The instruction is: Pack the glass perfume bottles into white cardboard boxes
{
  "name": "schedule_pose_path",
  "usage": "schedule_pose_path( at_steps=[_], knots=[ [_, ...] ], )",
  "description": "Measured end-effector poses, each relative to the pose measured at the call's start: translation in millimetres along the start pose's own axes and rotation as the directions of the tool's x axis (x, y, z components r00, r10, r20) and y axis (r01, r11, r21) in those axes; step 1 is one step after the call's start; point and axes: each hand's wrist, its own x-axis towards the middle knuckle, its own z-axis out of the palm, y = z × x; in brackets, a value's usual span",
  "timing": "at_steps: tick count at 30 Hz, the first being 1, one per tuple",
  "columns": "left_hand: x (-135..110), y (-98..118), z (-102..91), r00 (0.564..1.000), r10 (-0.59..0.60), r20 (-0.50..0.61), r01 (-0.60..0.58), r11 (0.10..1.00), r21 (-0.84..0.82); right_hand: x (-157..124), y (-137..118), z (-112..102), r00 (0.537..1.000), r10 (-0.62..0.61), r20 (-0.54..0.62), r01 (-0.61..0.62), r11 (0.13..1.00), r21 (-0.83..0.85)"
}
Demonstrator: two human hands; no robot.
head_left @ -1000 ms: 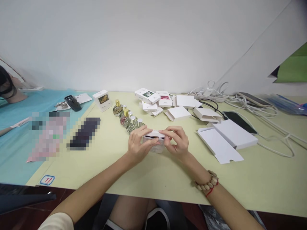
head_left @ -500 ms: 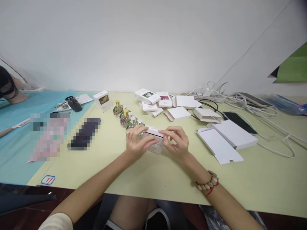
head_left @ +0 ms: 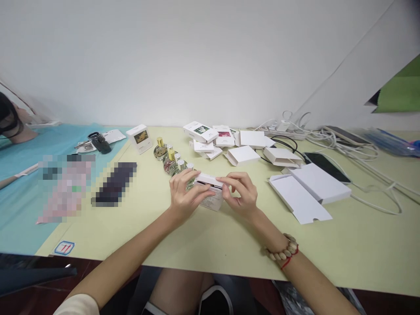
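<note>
A small white printed box [head_left: 211, 201] stands on the table between my hands, its top flap slightly raised over a dark gap. My left hand [head_left: 184, 189] grips the box's left side, thumb along the front edge of the top. At the right end, my right hand [head_left: 241, 192] pinches the flap and corner with thumb and fingers. Several small perfume bottles [head_left: 170, 161] with gold and silver caps stand in a cluster just behind my left hand. Beyond them to the left, another white box [head_left: 139, 139] with a yellow-flower picture stands upright.
White boxes [head_left: 201, 132] lie piled at the back. Opened white cartons [head_left: 320, 183] lie to the right, near a dark phone [head_left: 328, 167] and tangled white cables [head_left: 364, 162]. On the left are a black jar [head_left: 99, 142], a comb [head_left: 28, 169] and a mannequin head [head_left: 13, 118].
The dark gap under the box's top flap looks a little wider. Both hands keep nearly the same place and grip; the whole view has shifted slightly.
</note>
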Motion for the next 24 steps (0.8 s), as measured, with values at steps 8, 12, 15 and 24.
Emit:
schedule_pose_path(
  at_steps=[8,12,15,24],
  knots=[
    [0.2,2.9,-1.2,1.0,-0.013,0.015,0.014,1.0,-0.011,1.3,-0.9,0.5,1.0,0.012,-0.002,-0.012,1.0,0.014],
    [-0.4,3.8,-1.0,1.0,-0.015,0.008,0.015,1.0,-0.014,1.8,-1.3,0.1,1.0,0.017,0.003,-0.017,1.0,0.024],
    [-0.1,4.6,-1.3,0.999,-0.025,0.021,0.025,1.0,-0.008,1.1,-1.0,0.2,1.0,0.025,0.01,-0.025,1.0,0.012],
    [-0.8,9.7,-1.6,0.991,-0.093,0.1,0.093,0.996,0.007,1.0,-0.9,-0.2,0.999,0.043,0.008,-0.044,0.998,0.049]
  ],
)
